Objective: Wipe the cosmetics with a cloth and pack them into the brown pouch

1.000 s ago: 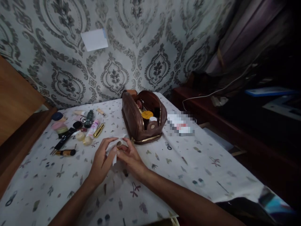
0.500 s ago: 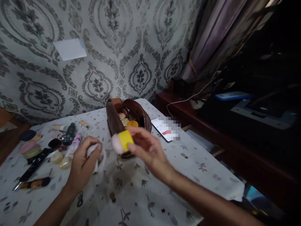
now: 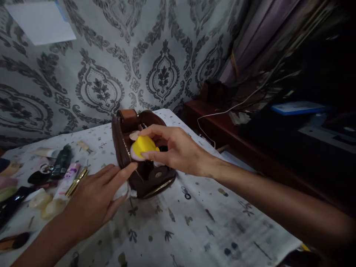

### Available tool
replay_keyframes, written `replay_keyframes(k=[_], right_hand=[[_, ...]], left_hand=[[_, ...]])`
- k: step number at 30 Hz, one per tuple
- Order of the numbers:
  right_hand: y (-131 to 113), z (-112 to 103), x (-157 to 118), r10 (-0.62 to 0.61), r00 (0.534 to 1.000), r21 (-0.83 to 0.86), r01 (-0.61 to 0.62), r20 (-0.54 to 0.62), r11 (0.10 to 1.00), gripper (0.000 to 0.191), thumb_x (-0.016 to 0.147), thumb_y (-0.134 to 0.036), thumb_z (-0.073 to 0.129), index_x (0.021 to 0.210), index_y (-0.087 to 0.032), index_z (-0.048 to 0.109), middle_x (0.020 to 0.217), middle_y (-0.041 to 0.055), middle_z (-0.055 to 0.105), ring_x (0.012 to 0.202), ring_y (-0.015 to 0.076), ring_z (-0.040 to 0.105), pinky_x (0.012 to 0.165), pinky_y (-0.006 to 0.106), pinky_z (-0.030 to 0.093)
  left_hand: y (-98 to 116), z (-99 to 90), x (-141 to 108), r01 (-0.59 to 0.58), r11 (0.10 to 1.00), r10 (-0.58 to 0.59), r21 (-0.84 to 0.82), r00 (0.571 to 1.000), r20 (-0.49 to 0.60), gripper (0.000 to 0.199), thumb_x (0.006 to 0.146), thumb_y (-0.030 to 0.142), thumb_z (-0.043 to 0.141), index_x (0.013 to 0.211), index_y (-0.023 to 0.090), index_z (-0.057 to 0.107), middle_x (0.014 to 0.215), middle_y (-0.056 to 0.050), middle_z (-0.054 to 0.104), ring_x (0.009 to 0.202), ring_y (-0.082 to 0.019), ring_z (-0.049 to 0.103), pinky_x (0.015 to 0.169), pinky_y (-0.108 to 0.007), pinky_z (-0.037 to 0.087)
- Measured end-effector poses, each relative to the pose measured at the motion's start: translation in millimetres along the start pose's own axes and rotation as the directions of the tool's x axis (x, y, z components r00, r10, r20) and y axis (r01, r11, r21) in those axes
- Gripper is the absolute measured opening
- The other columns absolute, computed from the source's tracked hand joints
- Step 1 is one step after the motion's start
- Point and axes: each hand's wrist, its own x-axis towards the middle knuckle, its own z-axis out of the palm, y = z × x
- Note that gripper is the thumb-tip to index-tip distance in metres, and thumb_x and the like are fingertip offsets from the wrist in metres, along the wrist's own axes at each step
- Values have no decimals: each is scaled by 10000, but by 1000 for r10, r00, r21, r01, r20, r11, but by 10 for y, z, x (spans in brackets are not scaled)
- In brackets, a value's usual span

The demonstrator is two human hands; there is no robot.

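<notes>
My right hand (image 3: 178, 148) grips a small rounded container, yellow with a pale pinkish-white end (image 3: 144, 146), over the mouth of a brown handbag (image 3: 118, 142). The bag stands unzipped, with several small items inside, among them a round beige one (image 3: 134, 135); the hand hides part of them. My left hand (image 3: 97, 196) is at the bag's near left side, its index finger stretched to the rim. A crumpled white tissue (image 3: 122, 190) shows between its thumb and fingers, mostly covered by the hand.
Left on the patterned tablecloth (image 3: 178, 230) lie several cosmetics: a dark green bottle (image 3: 61, 162), a pink-and-white tube (image 3: 68, 178), a gold tube (image 3: 77, 182), and a brush (image 3: 13, 241). A white cable (image 3: 211, 115) runs along the dark red furniture (image 3: 219, 129) at right.
My right hand has brought the yellow container from in front of the bag to over its opening. My left hand has moved right to the bag's rim. The view has shifted; the phone no longer shows.
</notes>
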Motion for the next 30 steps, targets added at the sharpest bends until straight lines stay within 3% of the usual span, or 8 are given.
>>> replay_keyframes(k=[6,14,22,25,30], right_hand=[[7,-8,196,-31,970,-233,89,241,968,289,796,-160,670,1082,-181,635,976,2,664,883,153,597,786,270,419],[-27,81,415,51,814,-444,262,579,857,140,726,-141,719,843,-131,642,797,-9,619,719,116,529,597,225,330],[-67,268,588,282,644,-598,343,711,725,195,720,-219,730,869,-95,713,744,46,680,692,161,598,573,246,390],[-100,329,630,370,587,-659,413,720,628,165,737,-211,719,827,-74,731,762,85,695,736,198,626,612,274,430],[-112,395,677,397,509,-643,544,764,539,99,775,-168,678,760,-92,739,726,84,690,763,214,612,675,301,457]], left_hand=[[-52,109,-24,-36,998,31,-58,996,-85,412,962,199,426,1362,116,474,904,-73,627,830,-198,585,702,-276,475],[-119,144,-43,-61,993,51,-105,994,-101,424,948,202,479,1366,132,486,893,-67,628,850,-211,587,692,-285,473],[-107,159,-39,-18,991,8,-132,997,-76,484,937,196,474,1420,180,440,872,-52,611,822,-208,580,659,-277,449],[-87,164,-34,-6,992,-6,-123,996,-93,474,939,177,445,1412,187,444,861,-46,599,819,-200,575,648,-265,442],[-74,176,-50,5,996,-15,-92,994,-104,499,925,157,426,1421,204,434,912,-52,619,855,-203,591,656,-262,455]])
